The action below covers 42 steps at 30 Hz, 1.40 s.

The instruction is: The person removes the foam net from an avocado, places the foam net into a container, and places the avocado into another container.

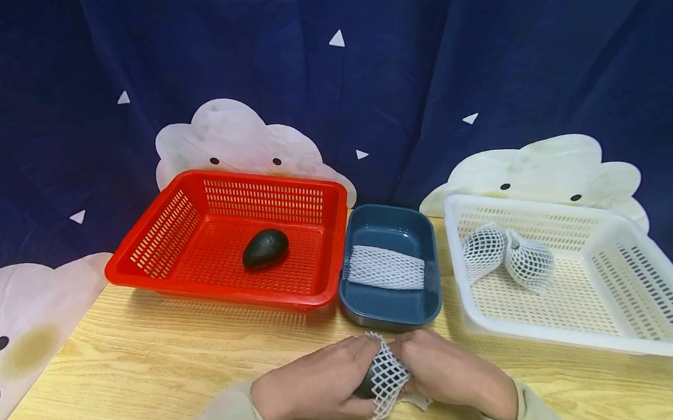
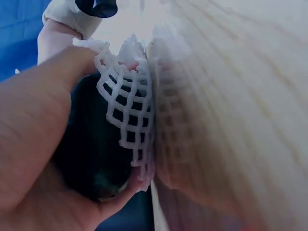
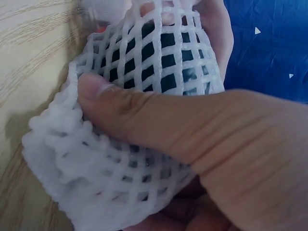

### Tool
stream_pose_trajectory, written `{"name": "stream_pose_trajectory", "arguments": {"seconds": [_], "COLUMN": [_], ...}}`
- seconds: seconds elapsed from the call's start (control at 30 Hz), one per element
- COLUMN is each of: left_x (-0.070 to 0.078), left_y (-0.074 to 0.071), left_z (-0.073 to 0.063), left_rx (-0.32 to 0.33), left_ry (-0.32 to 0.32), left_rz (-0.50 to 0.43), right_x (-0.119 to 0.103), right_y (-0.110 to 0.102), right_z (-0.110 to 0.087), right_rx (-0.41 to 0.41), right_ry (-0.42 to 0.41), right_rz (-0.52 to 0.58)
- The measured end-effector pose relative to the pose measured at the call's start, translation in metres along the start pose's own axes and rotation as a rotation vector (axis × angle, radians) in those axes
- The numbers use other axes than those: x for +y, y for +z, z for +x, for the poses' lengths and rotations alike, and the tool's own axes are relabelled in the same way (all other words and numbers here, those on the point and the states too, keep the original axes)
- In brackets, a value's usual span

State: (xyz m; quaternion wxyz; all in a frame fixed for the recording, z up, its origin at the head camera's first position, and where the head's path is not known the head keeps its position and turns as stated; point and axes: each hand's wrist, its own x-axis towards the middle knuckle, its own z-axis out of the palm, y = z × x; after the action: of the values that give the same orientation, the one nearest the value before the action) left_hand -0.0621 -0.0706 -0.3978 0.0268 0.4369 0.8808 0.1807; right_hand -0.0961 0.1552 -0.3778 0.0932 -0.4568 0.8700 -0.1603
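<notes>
Low over the table's front part, my left hand (image 1: 328, 376) grips a dark avocado (image 2: 91, 144), its fingers curled round the fruit. A white foam net sleeve (image 3: 159, 62) covers part of that avocado. From the other side, my right hand (image 1: 439, 366) pinches the net, with its thumb (image 3: 120, 106) lying across the mesh. In the left wrist view the avocado's near end is bare. The loose end of the net bunches below the right thumb in the right wrist view.
A red basket (image 1: 221, 291) at left holds one bare avocado (image 1: 266, 248). In the middle, a blue tray (image 1: 387, 314) contains flat foam netting (image 1: 387, 268). The white basket (image 1: 577, 338) at right holds two net-covered fruits (image 1: 529, 261). Behind them hangs a dark blue curtain (image 1: 384, 74).
</notes>
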Motion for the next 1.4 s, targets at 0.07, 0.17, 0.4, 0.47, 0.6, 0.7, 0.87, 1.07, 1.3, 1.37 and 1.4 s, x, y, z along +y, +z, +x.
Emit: {"name": "stream_pose_trajectory", "arguments": {"seconds": [0.07, 0.17, 0.4, 0.47, 0.6, 0.7, 0.87, 1.07, 1.3, 1.37, 1.4], "left_x": [0.0, -0.001, -0.002, -0.002, -0.003, -0.003, -0.002, -0.002, -0.003, -0.003, -0.003], "left_y": [0.0, 0.001, 0.001, 0.0, -0.002, -0.003, -0.006, -0.009, -0.015, -0.017, -0.017], "left_z": [0.0, 0.0, -0.002, -0.004, -0.006, -0.005, -0.003, -0.003, -0.002, -0.002, -0.002], "left_rx": [-0.002, 0.001, -0.013, -0.022, -0.026, -0.03, -0.036, -0.051, -0.07, -0.066, -0.066], "left_ry": [-0.01, -0.015, 0.006, 0.01, 0.021, 0.032, 0.039, 0.035, 0.022, 0.015, 0.011], "left_rz": [-0.01, -0.016, 0.032, 0.046, 0.049, 0.047, 0.057, 0.078, 0.055, 0.037, 0.028], "right_x": [0.0, 0.0, 0.001, 0.0, 0.0, 0.0, 0.001, 0.0, 0.001, 0.001, 0.001], "right_y": [0.0, 0.0, 0.0, 0.0, 0.0, -0.001, -0.002, -0.002, -0.002, -0.002, -0.003], "right_z": [0.0, 0.0, -0.001, 0.0, 0.001, 0.0, -0.002, -0.003, -0.004, -0.004, -0.004], "right_rx": [0.006, 0.007, -0.017, -0.029, -0.045, -0.049, -0.054, -0.076, -0.06, -0.056, -0.056], "right_ry": [-0.007, -0.008, -0.01, -0.009, 0.001, 0.005, -0.004, 0.019, -0.013, -0.019, -0.017], "right_rz": [-0.007, -0.014, 0.011, 0.025, 0.033, 0.038, 0.037, 0.038, 0.051, 0.059, 0.059]}}
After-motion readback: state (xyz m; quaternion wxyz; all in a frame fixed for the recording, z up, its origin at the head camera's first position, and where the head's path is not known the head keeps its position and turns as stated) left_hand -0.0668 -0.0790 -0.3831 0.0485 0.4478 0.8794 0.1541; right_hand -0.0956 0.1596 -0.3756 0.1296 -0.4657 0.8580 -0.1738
